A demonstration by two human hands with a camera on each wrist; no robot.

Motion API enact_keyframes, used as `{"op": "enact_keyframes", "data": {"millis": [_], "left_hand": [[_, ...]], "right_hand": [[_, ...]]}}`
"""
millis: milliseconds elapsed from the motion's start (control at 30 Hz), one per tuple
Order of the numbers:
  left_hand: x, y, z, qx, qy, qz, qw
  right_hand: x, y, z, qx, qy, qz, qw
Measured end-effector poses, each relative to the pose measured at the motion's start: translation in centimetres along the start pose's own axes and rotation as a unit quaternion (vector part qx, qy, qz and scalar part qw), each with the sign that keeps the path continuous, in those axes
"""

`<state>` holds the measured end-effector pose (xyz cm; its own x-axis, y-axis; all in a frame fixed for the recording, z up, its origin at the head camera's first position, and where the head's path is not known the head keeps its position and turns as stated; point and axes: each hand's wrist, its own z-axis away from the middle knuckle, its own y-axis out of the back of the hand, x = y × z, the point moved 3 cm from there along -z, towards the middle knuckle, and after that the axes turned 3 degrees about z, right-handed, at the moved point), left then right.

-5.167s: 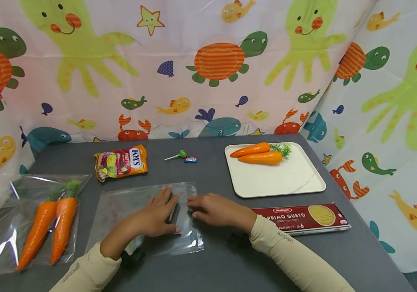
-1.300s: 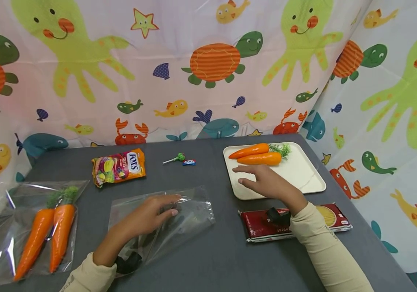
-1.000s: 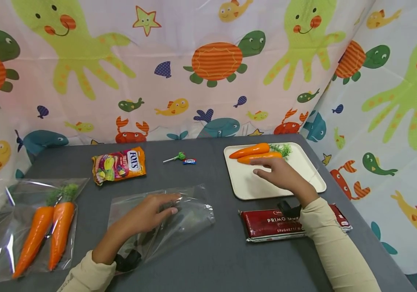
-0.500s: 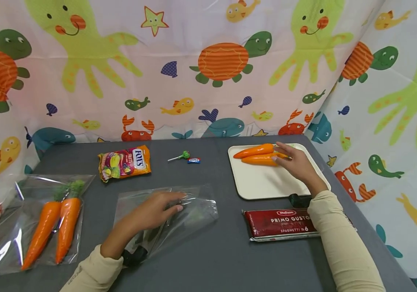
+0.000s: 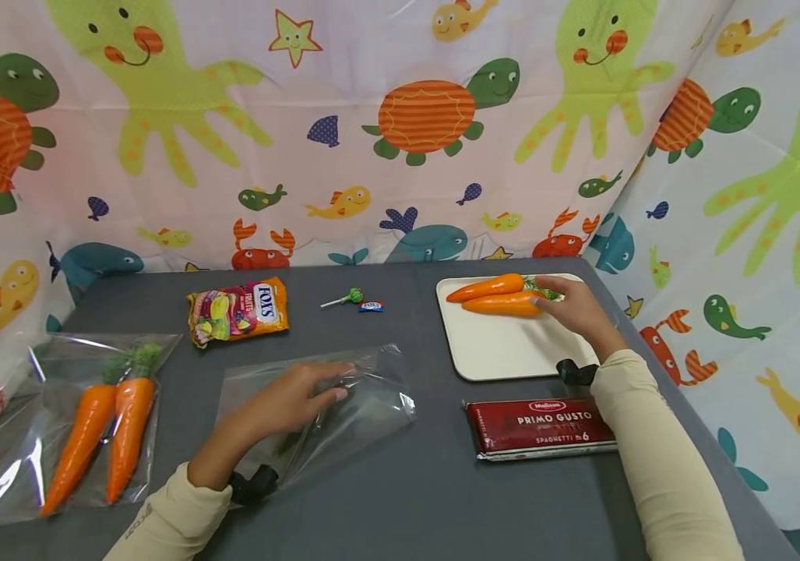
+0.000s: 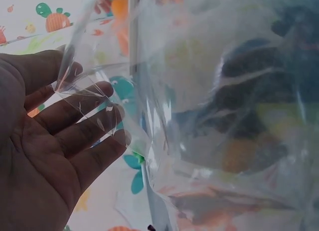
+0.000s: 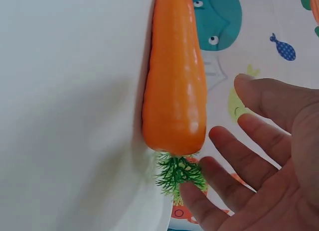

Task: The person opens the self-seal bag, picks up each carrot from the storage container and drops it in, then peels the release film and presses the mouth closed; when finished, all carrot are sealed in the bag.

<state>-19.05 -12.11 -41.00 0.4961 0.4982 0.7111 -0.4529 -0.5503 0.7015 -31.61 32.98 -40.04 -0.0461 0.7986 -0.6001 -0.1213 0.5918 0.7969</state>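
Observation:
On the white tray (image 5: 505, 354) at the back right lie two orange carrots (image 5: 503, 305) side by side. My right hand (image 5: 559, 300) hovers open at their green leafy ends. In the right wrist view the near carrot (image 7: 174, 91) and its green top (image 7: 177, 173) lie just off my spread right hand (image 7: 230, 111), without clear contact. My left hand (image 5: 315, 386) rests with straight fingers at the raised mouth of an empty clear plastic bag (image 5: 361, 413). Through the left wrist view, the bag's film (image 6: 209, 116) drapes over my flat left hand (image 6: 89, 79).
A second clear bag (image 5: 0, 460) holding two carrots lies at the left edge. A FOX'S candy packet (image 5: 238, 312), a green lollipop (image 5: 345, 297) and a small wrapped candy (image 5: 370, 307) sit further back. A red spaghetti pack (image 5: 540, 427) lies under my right forearm. Patterned curtains enclose the grey table (image 5: 407, 499).
My right hand left the empty bag, crossed the tray and reached the carrots' leafy ends. The bag's mouth has lifted; my left hand has stayed on it.

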Motion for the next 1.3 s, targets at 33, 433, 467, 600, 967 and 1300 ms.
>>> {"op": "enact_keyframes", "data": {"millis": [33, 433, 467, 600, 967, 1300], "left_hand": [[0.0, 0.0, -0.1, 0.001, 0.001, 0.000, 1.0000], [0.4, 0.0, -0.6, 0.000, 0.013, 0.005, 0.9999], [0.4, 0.0, -0.6, -0.002, 0.012, 0.006, 0.9999], [0.4, -0.1, -0.7, -0.005, 0.011, 0.007, 0.9999], [0.3, -0.3, -1.4, -0.028, 0.025, 0.013, 0.9992], [0.4, -0.1, -2.3, -0.041, 0.033, 0.011, 0.9985]], "right_hand": [[0.0, 0.0, -0.2, -0.003, 0.001, 0.006, 1.000], [0.0, -1.4, -1.5, -0.031, 0.005, 0.079, 0.996], [-0.1, -1.4, -1.4, -0.033, 0.005, 0.081, 0.996], [-0.3, -1.6, -1.4, -0.045, -0.004, 0.076, 0.996], [0.5, -2.5, 0.3, -0.084, 0.039, 0.124, 0.988], [-0.1, -2.5, 1.0, -0.077, 0.071, 0.141, 0.984]]}}
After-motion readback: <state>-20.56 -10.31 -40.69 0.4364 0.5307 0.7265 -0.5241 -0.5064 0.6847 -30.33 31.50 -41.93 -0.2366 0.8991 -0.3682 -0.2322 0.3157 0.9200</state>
